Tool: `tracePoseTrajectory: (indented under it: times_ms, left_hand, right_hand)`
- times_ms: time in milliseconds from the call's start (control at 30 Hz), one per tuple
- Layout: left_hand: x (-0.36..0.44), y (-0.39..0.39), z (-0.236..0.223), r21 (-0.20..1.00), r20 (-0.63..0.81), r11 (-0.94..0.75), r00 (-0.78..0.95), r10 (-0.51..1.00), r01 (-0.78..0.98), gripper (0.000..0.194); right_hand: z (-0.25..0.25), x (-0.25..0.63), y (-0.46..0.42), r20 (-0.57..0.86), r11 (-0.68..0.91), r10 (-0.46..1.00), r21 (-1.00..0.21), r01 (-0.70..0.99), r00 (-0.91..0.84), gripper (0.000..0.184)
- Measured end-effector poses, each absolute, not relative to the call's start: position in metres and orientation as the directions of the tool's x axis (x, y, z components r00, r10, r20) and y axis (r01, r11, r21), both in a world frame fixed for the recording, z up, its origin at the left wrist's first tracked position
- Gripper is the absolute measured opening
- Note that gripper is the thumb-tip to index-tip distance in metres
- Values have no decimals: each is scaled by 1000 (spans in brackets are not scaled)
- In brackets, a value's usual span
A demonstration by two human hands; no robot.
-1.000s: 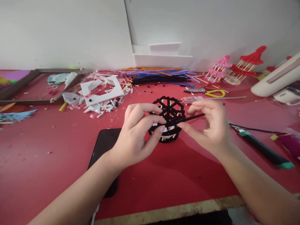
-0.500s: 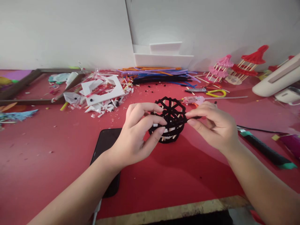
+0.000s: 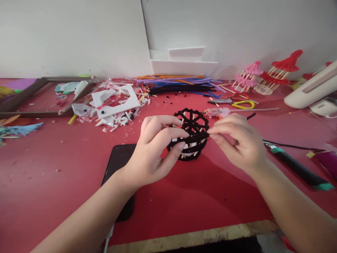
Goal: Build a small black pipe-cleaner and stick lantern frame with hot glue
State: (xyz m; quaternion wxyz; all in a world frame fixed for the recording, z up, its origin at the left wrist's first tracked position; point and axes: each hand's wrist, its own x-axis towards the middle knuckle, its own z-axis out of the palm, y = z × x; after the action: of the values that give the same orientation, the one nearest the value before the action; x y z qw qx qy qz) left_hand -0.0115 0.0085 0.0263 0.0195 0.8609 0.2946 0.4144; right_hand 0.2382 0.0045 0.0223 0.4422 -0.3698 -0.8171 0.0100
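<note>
A small black model (image 3: pixel 191 121) stands upright on the red table, with a spoked, many-sided top, fuzzy black bands and pale sticks between them. My left hand (image 3: pixel 155 147) is at its left, thumb and fingers pinched on the front of the black upper band. At the right, my right hand (image 3: pixel 237 142) pinches a black pipe cleaner (image 3: pixel 251 116) where it meets the model's rim; the pipe cleaner's free end sticks out behind that hand. My fingers hide part of the model's front and left side.
Behind the model lie pipe cleaners (image 3: pixel 181 85), yellow-handled scissors (image 3: pixel 234 102) and a glue gun (image 3: pixel 217 112). Foam scraps (image 3: pixel 118 103) lie back left, a phone (image 3: pixel 118 161) by my left forearm, pliers (image 3: pixel 298 167) to the right. Pink (image 3: pixel 249 75) and red models (image 3: pixel 281 72) stand back right.
My right hand has moved a little right along the black pipe cleaner, and its loose end now shows behind the hand. My left hand keeps its pinch on the model.
</note>
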Motion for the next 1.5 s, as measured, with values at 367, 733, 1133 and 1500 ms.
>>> tracePoseTrajectory:
  times_ms: [367,733,1133,1500]
  left_hand:
    - [-12,7,28,156,724,-847,525,448,508,35]
    - [-12,6,29,183,711,-840,521,472,511,31]
    - [-11,6,29,203,709,-836,512,484,509,28]
    - [-14,7,25,477,738,-745,249,628,466,11]
  right_hand:
    - [25,237,1,719,765,564,-271,584,-406,14]
    - [27,233,-1,723,763,566,-278,584,-395,13]
    - [26,234,-1,714,752,581,-289,592,-390,12]
    - [25,233,-1,724,748,578,-285,600,-377,13]
